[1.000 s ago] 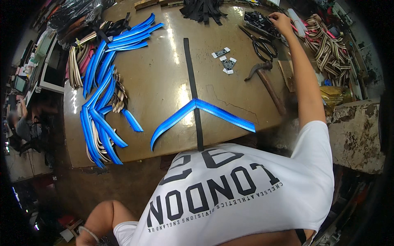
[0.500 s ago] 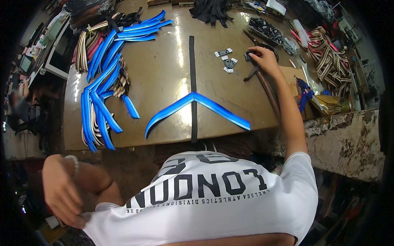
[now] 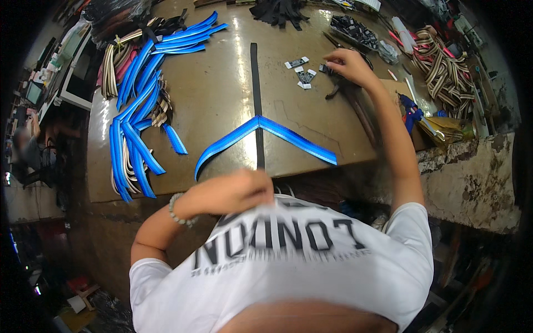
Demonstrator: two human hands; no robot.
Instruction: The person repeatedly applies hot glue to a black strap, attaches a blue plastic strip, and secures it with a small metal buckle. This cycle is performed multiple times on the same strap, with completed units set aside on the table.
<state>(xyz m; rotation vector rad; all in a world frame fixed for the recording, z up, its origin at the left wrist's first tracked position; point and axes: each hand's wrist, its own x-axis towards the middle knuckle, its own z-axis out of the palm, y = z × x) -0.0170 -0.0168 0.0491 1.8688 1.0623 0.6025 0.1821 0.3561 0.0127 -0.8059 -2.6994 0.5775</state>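
Observation:
My right hand is over the right side of the table, its fingers closed at a small black piece; the grip is partly hidden. Next to it lie several small black labels with white ends. My left hand is smeared by motion in front of my white shirt, fingers curled; whether it holds anything is hidden. Beyond it, a blue striped webbing strap, bent into a peak, lies across an upright black strip.
Blue straps are heaped on the table's left. Black strips lie at the back. A container of small black pieces, striped straps and a blue-handled tool are at right. Scissors lie under my right forearm.
My left hand has swung from the far left, beside my sleeve, to the front of my shirt. My right hand has shifted slightly left and up. The view has moved a little.

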